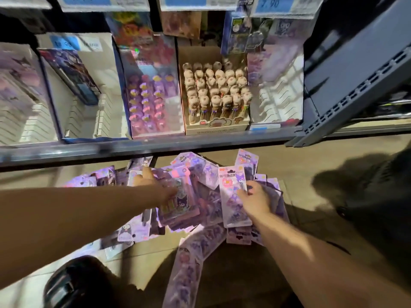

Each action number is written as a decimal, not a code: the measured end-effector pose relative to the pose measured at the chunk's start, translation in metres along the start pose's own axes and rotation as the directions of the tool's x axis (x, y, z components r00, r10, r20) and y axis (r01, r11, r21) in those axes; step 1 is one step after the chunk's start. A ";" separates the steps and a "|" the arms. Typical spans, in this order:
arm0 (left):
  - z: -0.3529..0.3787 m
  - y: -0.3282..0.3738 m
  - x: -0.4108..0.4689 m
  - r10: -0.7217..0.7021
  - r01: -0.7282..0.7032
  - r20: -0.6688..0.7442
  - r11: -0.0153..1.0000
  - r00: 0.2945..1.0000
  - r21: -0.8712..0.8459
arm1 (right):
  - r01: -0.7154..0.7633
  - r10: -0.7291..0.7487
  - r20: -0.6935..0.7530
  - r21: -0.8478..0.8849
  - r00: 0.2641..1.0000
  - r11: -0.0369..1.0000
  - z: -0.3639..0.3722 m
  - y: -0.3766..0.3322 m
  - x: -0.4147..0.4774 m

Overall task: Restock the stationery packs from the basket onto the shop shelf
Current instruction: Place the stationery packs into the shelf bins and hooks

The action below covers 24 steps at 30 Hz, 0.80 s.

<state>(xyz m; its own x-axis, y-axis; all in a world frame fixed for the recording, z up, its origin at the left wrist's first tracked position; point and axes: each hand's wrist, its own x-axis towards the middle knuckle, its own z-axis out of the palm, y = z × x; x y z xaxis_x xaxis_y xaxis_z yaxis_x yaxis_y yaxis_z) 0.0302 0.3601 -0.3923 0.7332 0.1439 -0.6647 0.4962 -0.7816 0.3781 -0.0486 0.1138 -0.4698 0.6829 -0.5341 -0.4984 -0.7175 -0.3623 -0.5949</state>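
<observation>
Below, left hand [155, 185] tight around one stationery pack [180, 203], right hand [253, 201] around another, atop the heap [209, 202].

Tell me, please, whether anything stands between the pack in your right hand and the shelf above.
Nothing visible blocks it. The pack in the right hand sits below the shelf's front rail, so it must rise over that edge. The box of plush-topped pens is full; the white slotted tray beside it looks open.

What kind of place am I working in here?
Most likely a stationery shop aisle: blue price tags above, a display box of novelty pens on the shelf, carded stationery packs piled below.
</observation>
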 end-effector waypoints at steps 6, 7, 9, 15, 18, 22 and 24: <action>0.001 -0.012 -0.004 -0.068 0.067 -0.017 0.996 0.998 -0.061 | 0.006 -0.011 -0.016 -0.277 1.000 0.961 -0.002 -0.013 -0.006; 0.000 -0.015 -0.005 -0.086 0.085 -0.008 0.993 0.996 -0.079 | 0.003 -0.010 -0.029 -0.255 1.000 0.967 -0.001 -0.017 -0.008; 0.000 -0.019 -0.011 -0.134 0.134 0.014 0.983 0.991 -0.127 | 0.026 -0.038 -0.049 -0.231 0.998 0.973 0.002 -0.025 -0.013; -0.002 -0.037 -0.021 -0.139 0.150 0.064 0.961 0.988 -0.232 | 0.204 -0.204 0.015 -0.140 0.979 0.969 0.026 -0.056 -0.034; -0.001 -0.046 -0.022 -0.101 0.128 0.125 0.965 0.987 -0.231 | 0.260 -0.251 0.129 -0.057 0.959 0.964 0.043 -0.072 -0.047; 0.000 -0.051 -0.022 -0.042 0.116 0.198 0.918 0.979 -0.378 | 0.221 -0.209 0.286 -0.009 0.935 0.975 0.059 -0.087 -0.057; 0.002 -0.052 -0.019 0.013 0.089 0.230 0.900 0.973 -0.427 | 0.217 -0.195 0.316 -0.033 0.928 0.976 0.062 -0.092 -0.057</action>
<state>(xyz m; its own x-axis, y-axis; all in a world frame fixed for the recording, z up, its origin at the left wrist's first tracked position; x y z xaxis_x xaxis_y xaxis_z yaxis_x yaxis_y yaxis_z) -0.0106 0.3970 -0.4005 0.6129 -0.0096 -0.7901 0.7103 -0.4314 0.5562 -0.0128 0.2250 -0.4256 0.8175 -0.1834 -0.5460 -0.5567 -0.4948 -0.6673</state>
